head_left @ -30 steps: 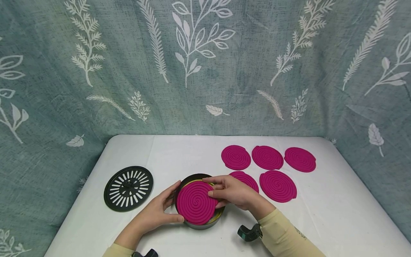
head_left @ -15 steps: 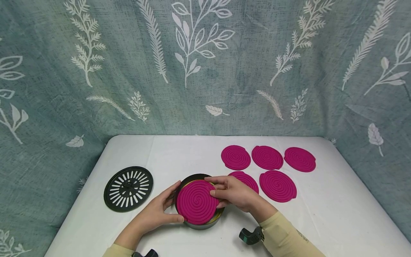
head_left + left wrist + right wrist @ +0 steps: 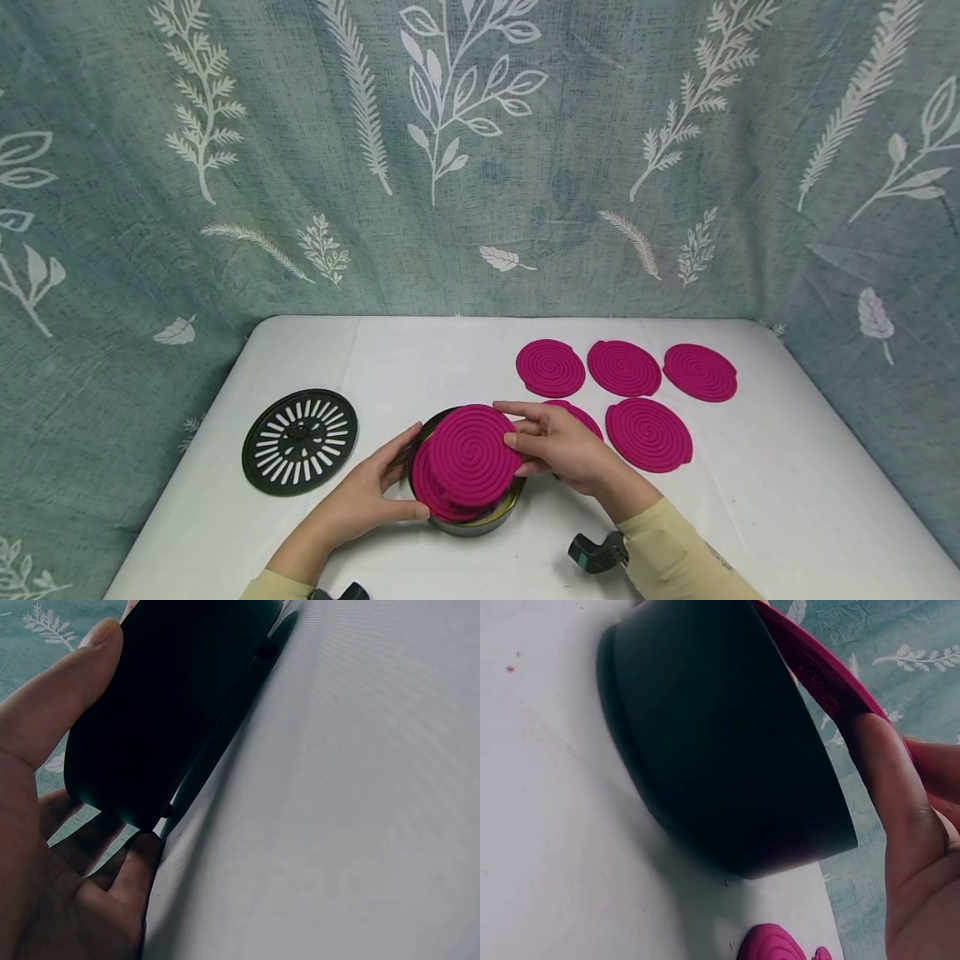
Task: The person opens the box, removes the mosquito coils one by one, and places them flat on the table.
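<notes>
In the head view a round dark tin (image 3: 487,527) with a yellowish inside stands on the table. My left hand (image 3: 375,487) holds its left side, thumb at the front rim; the left wrist view shows the fingers round its dark wall (image 3: 172,697). My right hand (image 3: 566,450) pinches a magenta mosquito coil (image 3: 474,454) by its right edge, tilted above the tin. In the right wrist view this coil (image 3: 832,667) is raised off the rim. Below it another magenta coil (image 3: 427,492) lies in the tin, mostly covered.
A black slotted lid (image 3: 273,467) with a central knob lies at the left. Several magenta coils lie flat at the back right, among them a near one (image 3: 649,435); my right hand partly hides another (image 3: 581,417). Patterned cloth (image 3: 480,275) hangs behind the white table (image 3: 420,358).
My right hand has lifted the top coil up and to the right, uncovering part of a second coil beneath it. My left hand has stayed on the tin.
</notes>
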Tool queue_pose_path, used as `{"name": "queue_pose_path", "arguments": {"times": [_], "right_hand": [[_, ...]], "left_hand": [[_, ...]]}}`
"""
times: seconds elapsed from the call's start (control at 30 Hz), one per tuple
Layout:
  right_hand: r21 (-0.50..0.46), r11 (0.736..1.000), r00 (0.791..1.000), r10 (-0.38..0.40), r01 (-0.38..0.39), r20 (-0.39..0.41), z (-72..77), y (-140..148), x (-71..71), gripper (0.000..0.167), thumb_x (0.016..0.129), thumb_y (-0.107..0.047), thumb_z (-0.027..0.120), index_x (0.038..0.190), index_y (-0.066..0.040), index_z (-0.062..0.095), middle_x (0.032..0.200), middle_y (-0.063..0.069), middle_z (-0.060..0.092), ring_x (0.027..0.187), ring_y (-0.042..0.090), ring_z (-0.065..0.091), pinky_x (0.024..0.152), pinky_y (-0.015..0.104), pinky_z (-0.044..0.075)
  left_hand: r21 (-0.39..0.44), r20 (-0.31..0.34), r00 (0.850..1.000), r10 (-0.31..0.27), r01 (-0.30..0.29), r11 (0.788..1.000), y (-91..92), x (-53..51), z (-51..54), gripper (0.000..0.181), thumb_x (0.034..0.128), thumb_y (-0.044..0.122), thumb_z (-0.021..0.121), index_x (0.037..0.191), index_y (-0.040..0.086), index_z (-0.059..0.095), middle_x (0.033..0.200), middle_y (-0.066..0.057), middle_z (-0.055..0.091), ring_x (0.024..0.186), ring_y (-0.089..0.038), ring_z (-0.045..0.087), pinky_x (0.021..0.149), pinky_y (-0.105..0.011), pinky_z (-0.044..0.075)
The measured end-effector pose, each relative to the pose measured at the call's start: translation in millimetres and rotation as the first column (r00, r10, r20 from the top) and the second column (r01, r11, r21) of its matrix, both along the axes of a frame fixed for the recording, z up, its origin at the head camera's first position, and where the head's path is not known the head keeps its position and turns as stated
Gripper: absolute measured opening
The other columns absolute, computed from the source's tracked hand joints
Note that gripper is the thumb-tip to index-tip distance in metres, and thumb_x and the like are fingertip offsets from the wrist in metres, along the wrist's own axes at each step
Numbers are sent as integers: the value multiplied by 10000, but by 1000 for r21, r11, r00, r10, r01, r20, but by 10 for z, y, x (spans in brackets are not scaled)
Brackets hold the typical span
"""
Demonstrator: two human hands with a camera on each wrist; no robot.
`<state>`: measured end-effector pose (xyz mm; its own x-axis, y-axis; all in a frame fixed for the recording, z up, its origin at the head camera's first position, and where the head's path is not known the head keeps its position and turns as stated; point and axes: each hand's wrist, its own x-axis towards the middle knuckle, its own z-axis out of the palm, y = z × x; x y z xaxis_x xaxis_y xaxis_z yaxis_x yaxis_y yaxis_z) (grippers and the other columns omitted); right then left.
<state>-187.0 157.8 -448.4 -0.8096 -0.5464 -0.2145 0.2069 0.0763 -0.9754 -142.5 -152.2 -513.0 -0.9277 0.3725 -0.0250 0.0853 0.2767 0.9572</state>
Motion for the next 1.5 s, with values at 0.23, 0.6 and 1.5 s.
{"name": "queue_pose_path", "arguments": {"times": [0.23, 0.6, 1.5], "right_hand": [[52, 997, 997, -63, 65, -32, 11, 111, 21, 539, 962, -184, 666, 1469, -177, 484, 830, 46, 602, 649, 176, 668, 440, 206, 420], [-20, 995, 995, -100, 100, -19, 10, 332, 34, 574, 982, -129, 626, 1511, -99, 405, 1208, 173, 644, 818, 158, 683, 737, 359, 638], [-38, 963, 963, -268, 267, -26, -40, 908, 127, 627, 983, -128, 625, 1539, -92, 337, 1134, 157, 637, 790, 154, 671, 755, 368, 634]], "left_hand": [[4, -10, 1000, -4, 4, 1000, -2, 4, 1, 1119, 643, 297, 942, 1563, 245, 308, 1551, 17, 360, 1413, -132, 343, 1116, -195, 347], [-4, -9, 1000, -3, 3, 1000, -6, -1, 3, 1133, 639, 300, 941, 1568, 229, 298, 1556, 33, 347, 1414, -126, 337, 1115, -187, 345], [-1, 16, 1000, 6, -6, 1000, 9, 8, 18, 1116, 649, 285, 939, 1567, 242, 304, 1559, 27, 346, 1419, -121, 325, 1117, -184, 335]]}}
